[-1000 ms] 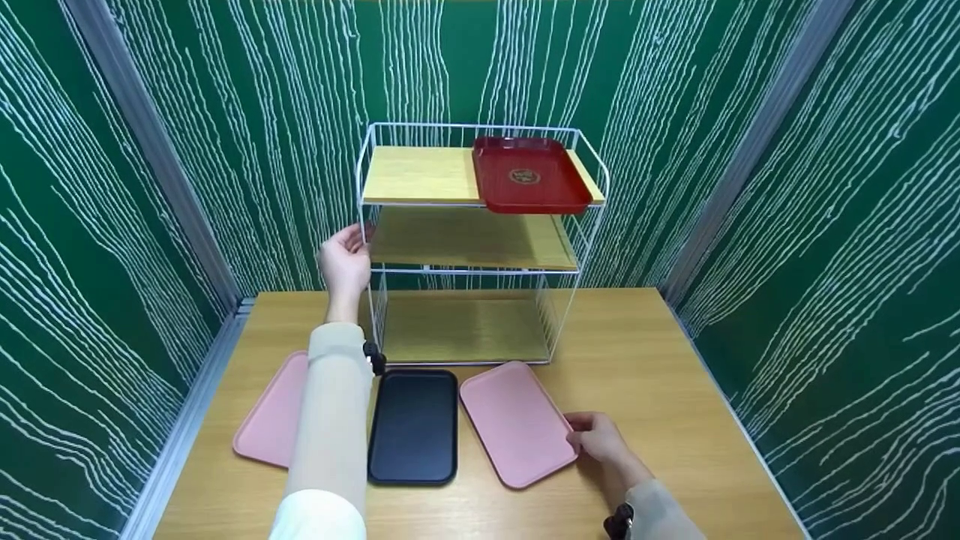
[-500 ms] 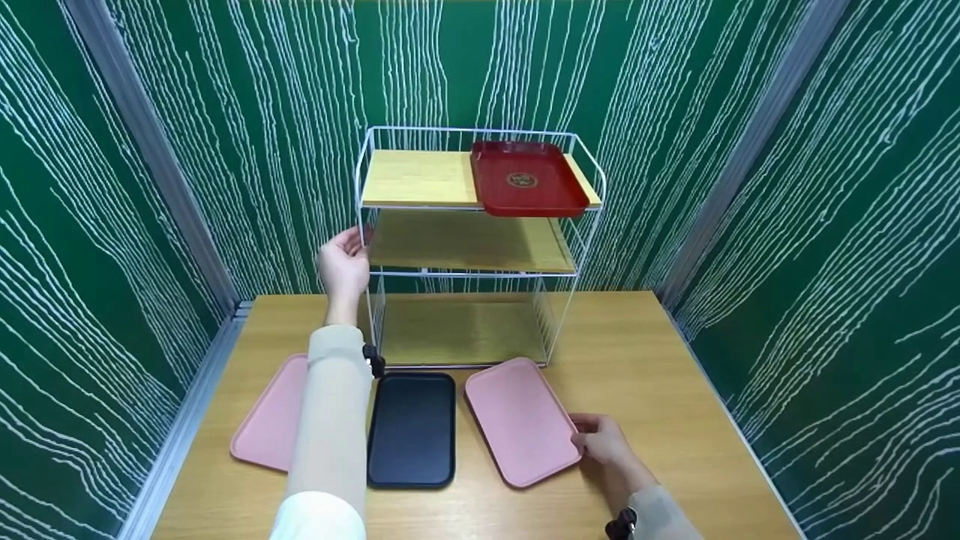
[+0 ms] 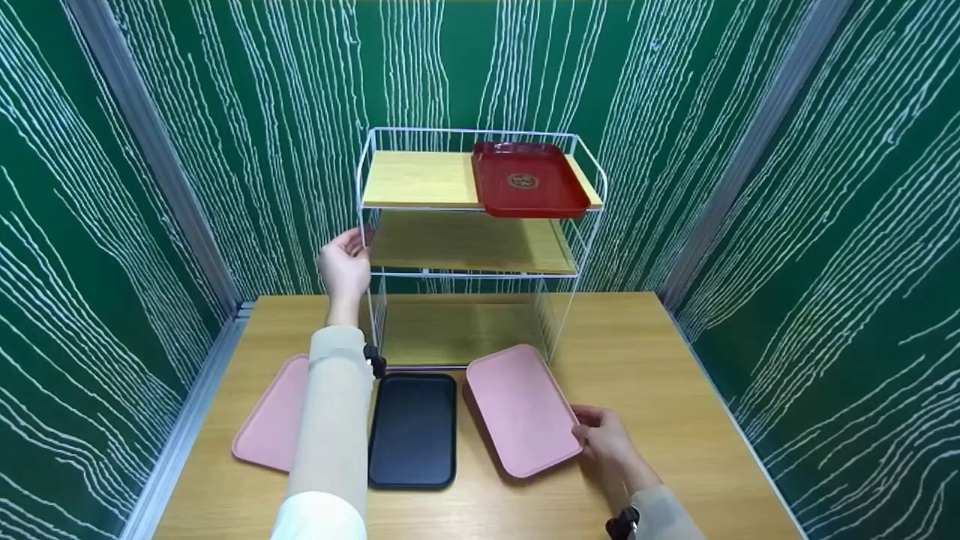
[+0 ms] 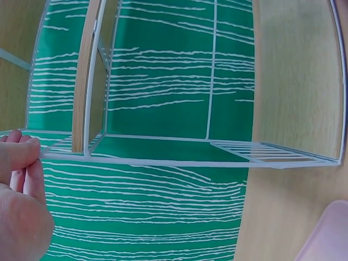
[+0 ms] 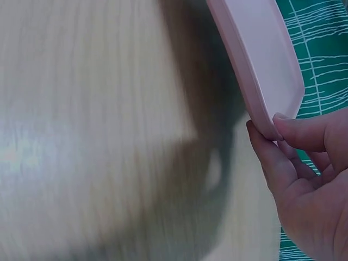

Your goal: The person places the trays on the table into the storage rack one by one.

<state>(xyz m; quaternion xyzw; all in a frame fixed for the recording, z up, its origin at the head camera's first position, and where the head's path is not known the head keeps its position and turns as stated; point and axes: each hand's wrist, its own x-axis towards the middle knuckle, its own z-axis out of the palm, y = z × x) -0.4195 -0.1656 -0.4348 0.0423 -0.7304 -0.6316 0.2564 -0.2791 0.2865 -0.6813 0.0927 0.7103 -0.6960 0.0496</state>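
Note:
A white wire rack [image 3: 480,275] with three wooden shelves stands at the back of the table. My left hand [image 3: 345,264] grips its left front post beside the middle shelf; in the left wrist view the thumb and fingers [image 4: 24,155] pinch the thin wire. At the right, my right hand [image 3: 609,442] pinches the edge of a pink tray [image 3: 523,411], thumb on top and fingers beneath. That tray is lifted off the table, its shadow showing below it in the right wrist view. On the rack's top shelf lies a dark red tray [image 3: 531,184] with a gold emblem.
A black tray [image 3: 413,431] lies on the table [image 3: 645,352] in front of the rack. Left of it is another pink tray [image 3: 274,420], partly hidden by my left sleeve. Green walls with white lines [image 3: 757,150] close in the back and both sides.
My right hand has raised the pink tray from the table, its far end coming up and slightly toward the rack. My left hand keeps its hold on the post.

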